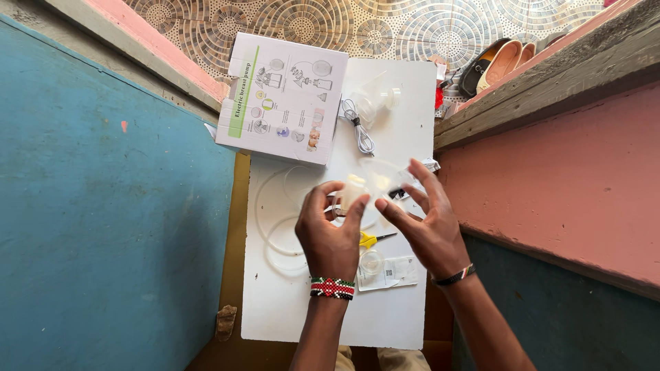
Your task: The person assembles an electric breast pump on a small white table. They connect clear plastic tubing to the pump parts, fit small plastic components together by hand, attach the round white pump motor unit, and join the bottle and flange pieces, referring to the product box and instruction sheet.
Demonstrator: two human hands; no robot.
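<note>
My left hand (331, 230) pinches a small white cap-like plastic part (354, 189) between thumb and fingers. My right hand (425, 221) holds a clear plastic funnel-shaped part (382, 177) close beside it, fingers spread around its rim. Both hands hover above a white board (302, 309). Clear tubing (275, 227) coils on the board under my left hand. Small yellow-handled scissors (371, 239) lie just below my hands.
A white product box (282, 96) lies at the board's far left. A white cable (359, 127) and more clear plastic parts (379, 99) sit beside it. A small clear cup (371, 262) and a plastic packet (397, 271) lie near my wrists. Shoes (498, 63) rest on patterned floor.
</note>
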